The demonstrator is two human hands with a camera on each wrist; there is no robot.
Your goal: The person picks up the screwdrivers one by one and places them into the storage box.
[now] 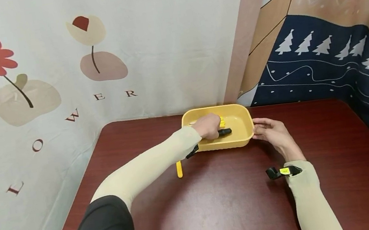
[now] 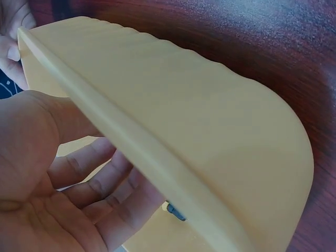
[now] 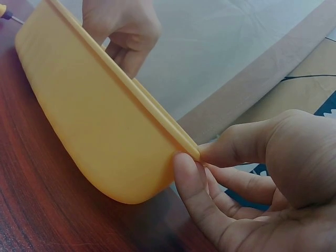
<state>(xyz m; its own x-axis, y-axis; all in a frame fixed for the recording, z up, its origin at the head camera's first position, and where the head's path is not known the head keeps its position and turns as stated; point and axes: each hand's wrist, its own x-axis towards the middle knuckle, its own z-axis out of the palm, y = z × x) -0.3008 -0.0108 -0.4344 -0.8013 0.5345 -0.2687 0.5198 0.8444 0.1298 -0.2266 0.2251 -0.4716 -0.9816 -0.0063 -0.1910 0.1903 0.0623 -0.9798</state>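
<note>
A yellow plastic basin point(image 1: 239, 122) stands at the table's back edge. My left hand point(image 1: 209, 126) reaches into it from above, its fingers bent down behind the near wall in the left wrist view. A black handle-like piece point(image 1: 224, 132) sticks out beside that hand, and a bright yellow item point(image 1: 222, 121) lies just behind. Whether the left fingers hold anything is hidden. At the basin's right end, my right hand point(image 1: 273, 135) pinches the rim between thumb and fingers, plainly seen in the right wrist view.
Left of the basin, partly covered by my left arm, a yellow handle point(image 1: 179, 169) lies on the dark red table point(image 1: 219, 205). The right wrist view shows a screwdriver point(image 3: 6, 14) with a metal shaft beyond the basin. Printed curtains point(image 1: 168, 53) hang directly behind the table.
</note>
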